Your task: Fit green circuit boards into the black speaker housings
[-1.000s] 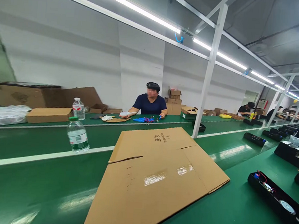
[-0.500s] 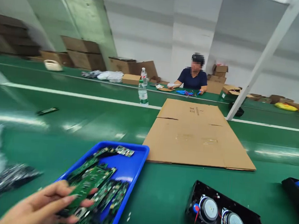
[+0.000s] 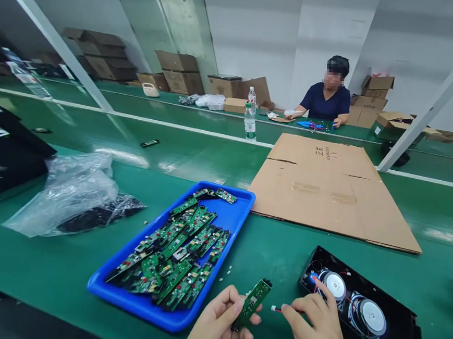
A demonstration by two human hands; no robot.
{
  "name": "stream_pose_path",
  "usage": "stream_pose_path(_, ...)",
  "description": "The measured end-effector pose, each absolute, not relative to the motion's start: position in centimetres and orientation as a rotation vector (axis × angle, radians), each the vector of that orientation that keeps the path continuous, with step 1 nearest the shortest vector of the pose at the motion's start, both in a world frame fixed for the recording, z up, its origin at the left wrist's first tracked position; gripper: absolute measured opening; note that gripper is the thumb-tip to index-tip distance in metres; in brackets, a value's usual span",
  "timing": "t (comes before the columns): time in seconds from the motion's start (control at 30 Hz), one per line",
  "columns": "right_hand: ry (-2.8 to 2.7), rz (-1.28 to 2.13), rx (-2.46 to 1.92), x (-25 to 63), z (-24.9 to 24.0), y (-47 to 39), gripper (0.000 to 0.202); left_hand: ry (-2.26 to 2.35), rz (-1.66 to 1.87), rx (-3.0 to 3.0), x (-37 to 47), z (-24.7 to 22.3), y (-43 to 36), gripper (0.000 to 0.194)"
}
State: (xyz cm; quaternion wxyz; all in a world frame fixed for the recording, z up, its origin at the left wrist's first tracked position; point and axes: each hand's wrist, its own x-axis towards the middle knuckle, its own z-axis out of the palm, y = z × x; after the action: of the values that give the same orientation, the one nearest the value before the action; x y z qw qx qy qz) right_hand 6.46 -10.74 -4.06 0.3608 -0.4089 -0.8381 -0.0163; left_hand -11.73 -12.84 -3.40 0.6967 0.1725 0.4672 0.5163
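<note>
My left hand (image 3: pixel 224 323) grips a narrow green circuit board (image 3: pixel 253 303) between thumb and fingers, held tilted over the bench. Just right of it, my right hand (image 3: pixel 314 322) pinches a thin red wire whose white connector (image 3: pixel 274 308) points toward the board, a small gap apart. One finger of that hand reaches up by a blue round part in the black speaker case (image 3: pixel 398 329). Two round speakers (image 3: pixel 372 317) sit in this case. Left of my hands, a blue tray (image 3: pixel 242 212) holds many similar boards (image 3: pixel 182 239).
A flat cardboard sheet (image 3: pixel 337 199) lies beyond the case. Clear plastic bags (image 3: pixel 79 189) and a black box (image 3: pixel 8 157) are at left. A water bottle (image 3: pixel 249 121) stands farther back. Across the bench sits a person (image 3: pixel 326 101). Slanted white posts (image 3: pixel 431 102) rise from the benches.
My left hand has carried a circuit board from above the tray to the right, near the speaker case. My right hand has come into view, holding the wire. The view has shifted left.
</note>
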Motion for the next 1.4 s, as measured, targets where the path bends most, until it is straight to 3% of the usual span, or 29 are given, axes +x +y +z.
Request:
stream_pose_path(0.13, -2.139, 0.043, -0.964, 7.1, -3.8, -10.5, 0.017, 1.049, 1.157, 0.537, -11.7, -3.9, -12.4, 0.043)
stream_pose_path(0.27, -2.108, 0.212, -1.033, 7.1, -2.3, -9.9, 0.014, 1.215, 1.092, 0.934, -11.9, -3.6, -12.3, 0.031)
stream_pose_path(0.63, -2.127, 0.369, -0.963, 6.0, -1.4, -9.8, 0.018, 0.994, 1.140, 0.897, -11.4, -4.0, -11.3, 0.056)
stream_pose_path(1.03, -2.080, 0.113, -0.972, 5.5, -1.8, -10.1, 0.022, 1.016, 0.827, 1.103, -11.2, -4.1, -10.8, 0.056)
stream_pose_path(1.4, -2.132, 0.113, -0.949, 6.0, -1.9, -10.2, 0.024, 0.962, 0.819, 1.015, -10.6, -3.7, -10.5, 0.048)
